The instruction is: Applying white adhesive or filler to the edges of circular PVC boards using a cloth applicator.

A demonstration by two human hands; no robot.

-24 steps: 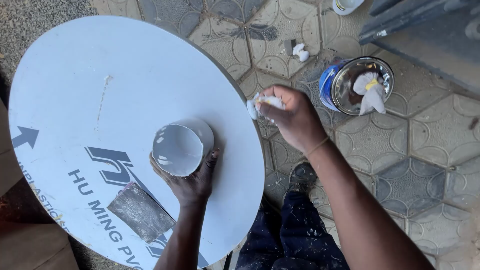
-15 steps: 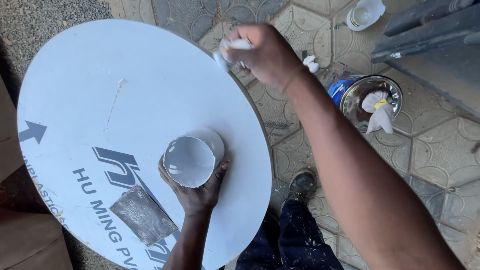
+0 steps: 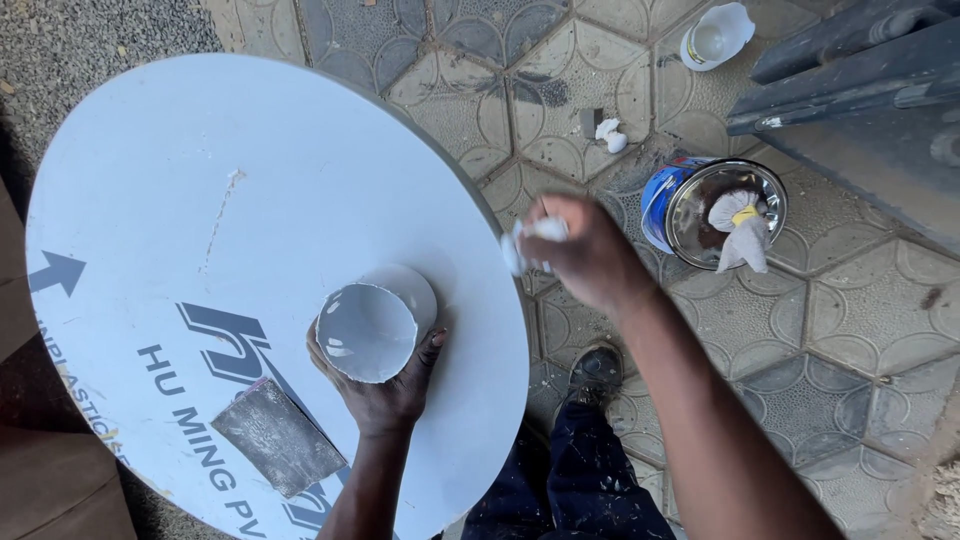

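Observation:
A large round white board (image 3: 200,200) with dark printed lettering and an arrow lies flat below me. My left hand (image 3: 385,390) grips a short white tube (image 3: 370,325) that stands upright on the board, open end up. My right hand (image 3: 585,255) holds a small white cloth (image 3: 530,240) against the board's right edge. A grey sanding block (image 3: 278,437) rests on the board to the left of my left wrist.
A blue tin (image 3: 710,215) with a white tied rag in it stands on the patterned paving to the right. Further back are a small white cup (image 3: 715,35), two white scraps (image 3: 608,133) and dark metal bars (image 3: 850,70). My shoe (image 3: 595,375) is below the board's edge.
My right hand swung up along the board's far right edge with the cloth, then came back down to the right edge. The left hand stayed on the tube.

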